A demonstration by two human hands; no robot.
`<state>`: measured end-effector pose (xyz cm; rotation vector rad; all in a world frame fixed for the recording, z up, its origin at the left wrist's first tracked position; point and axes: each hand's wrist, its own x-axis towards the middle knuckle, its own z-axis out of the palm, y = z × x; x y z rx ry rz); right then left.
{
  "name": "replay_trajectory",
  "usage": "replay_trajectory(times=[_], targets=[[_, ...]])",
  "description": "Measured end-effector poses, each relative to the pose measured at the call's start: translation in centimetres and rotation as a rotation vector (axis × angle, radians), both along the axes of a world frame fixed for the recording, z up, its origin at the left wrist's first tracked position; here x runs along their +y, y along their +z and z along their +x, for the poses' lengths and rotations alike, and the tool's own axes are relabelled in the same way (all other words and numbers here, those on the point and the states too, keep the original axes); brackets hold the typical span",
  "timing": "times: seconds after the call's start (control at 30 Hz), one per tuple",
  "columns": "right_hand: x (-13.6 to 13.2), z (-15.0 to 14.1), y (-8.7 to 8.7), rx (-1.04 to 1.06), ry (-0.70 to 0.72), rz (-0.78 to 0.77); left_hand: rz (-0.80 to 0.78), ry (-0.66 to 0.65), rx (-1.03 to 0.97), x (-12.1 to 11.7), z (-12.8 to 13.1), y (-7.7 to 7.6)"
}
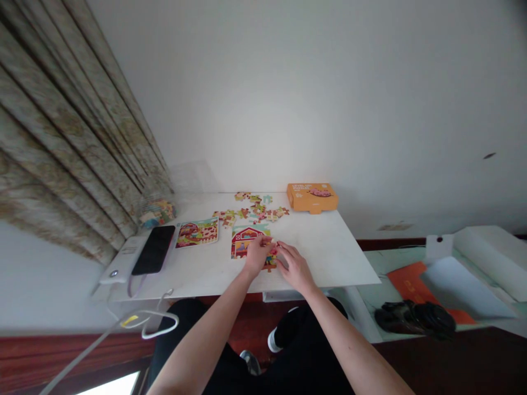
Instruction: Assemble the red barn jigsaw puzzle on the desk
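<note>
On the white table lies a partly joined jigsaw puzzle with a red barn picture. My left hand rests over its right part, fingers bent together at a small puzzle piece. My right hand comes in from the other side, its fingertips beside that piece and its thumb spread apart near the puzzle's lower right edge. The fingers partly hide the piece. Behind the hands, several loose puzzle pieces are scattered. A printed picture card of a farm scene lies to the left.
An orange puzzle box stands at the back right against the wall. On the left are a black phone, a white device and a clear bag of pieces. A white cable hangs at the front left edge. An open white box and a black object lie on the right.
</note>
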<state>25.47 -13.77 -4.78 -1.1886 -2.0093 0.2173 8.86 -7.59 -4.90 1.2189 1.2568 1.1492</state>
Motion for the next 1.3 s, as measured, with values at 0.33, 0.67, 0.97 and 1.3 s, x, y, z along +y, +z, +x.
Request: replay_trajectory(times=[0.33,0.67,0.97,1.3], targets=[[-0.4,0.0,0.2,0.030,-0.031,-0.085,-0.003,-0.100,0.057,-0.7,0.4,0.2],[1.7,1.6,-1.2,0.067,-0.111,-0.194,0.603,-0.285,0.900,-5.0,-3.6,1.0],[2.9,3.3,-0.2,-0.093,0.054,-0.217,0.604,-0.305,1.011,-5.4,-3.3,1.2],[2.2,2.5,-0.2,-0.192,0.002,-0.145,0.609,-0.313,1.058,-5.5,-3.3,1.4]])
